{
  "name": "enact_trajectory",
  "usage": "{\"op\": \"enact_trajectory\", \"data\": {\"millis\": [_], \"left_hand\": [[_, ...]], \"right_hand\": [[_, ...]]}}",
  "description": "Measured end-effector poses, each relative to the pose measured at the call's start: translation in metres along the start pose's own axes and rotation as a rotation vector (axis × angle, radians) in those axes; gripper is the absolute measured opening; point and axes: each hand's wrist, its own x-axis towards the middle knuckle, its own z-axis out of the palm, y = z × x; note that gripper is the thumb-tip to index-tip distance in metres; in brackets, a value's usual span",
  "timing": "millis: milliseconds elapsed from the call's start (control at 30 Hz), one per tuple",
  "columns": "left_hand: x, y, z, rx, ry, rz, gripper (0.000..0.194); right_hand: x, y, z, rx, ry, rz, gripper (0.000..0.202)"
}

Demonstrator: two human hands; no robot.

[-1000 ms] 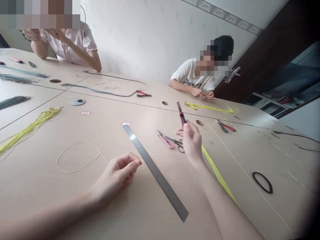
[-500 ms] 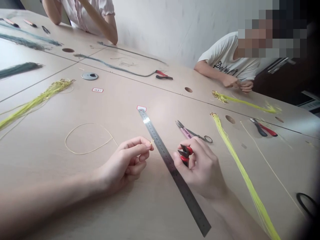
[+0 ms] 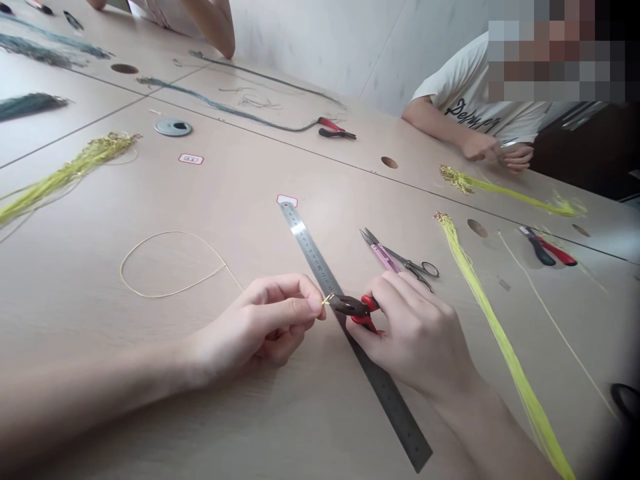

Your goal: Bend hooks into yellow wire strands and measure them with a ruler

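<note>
Both bare hands were engaged with one small gold-coloured piece (image 3: 328, 299). It was pinched between thumb and forefinger of the left hand (image 3: 273, 319) and projected from the fingertips toward the right hand (image 3: 417, 333). By the closed right hand, the red-handled pliers (image 3: 369, 313) were gripped, their tips directed leftward and met with the piece above the steel ruler (image 3: 395, 400). Whether the piece was firmly clamped could not be determined.

Work on this piece was judged to be under way but incomplete: contact with the tool was established, while the piece was not yet released. Any finished bend or closure was not discernible.

A thin yellow cord (image 3: 150, 295) was looped left of the left hand, its end running toward that hand. Beyond the right hand, scissors (image 3: 423, 268) and pink snips (image 3: 384, 257) were laid close together; to its right, a yellow strand bundle (image 3: 480, 307) was stretched out, possibly completed pieces.
</note>
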Motion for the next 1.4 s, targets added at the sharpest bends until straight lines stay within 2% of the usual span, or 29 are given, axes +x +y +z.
{"op": "enact_trajectory", "data": {"millis": [533, 1400], "left_hand": [[-0.0013, 0.0041, 0.0032, 0.096, 0.03, -0.039, 0.017], [-0.0016, 0.0051, 0.0009, 0.109, -0.06, -0.039, 0.018]], "right_hand": [[-0.0017, -0.0017, 0.001, 0.01, -0.009, -0.048, 0.028], [-0.0042, -0.0019, 0.0001, 0.1, -0.092, -0.079, 0.031]]}}
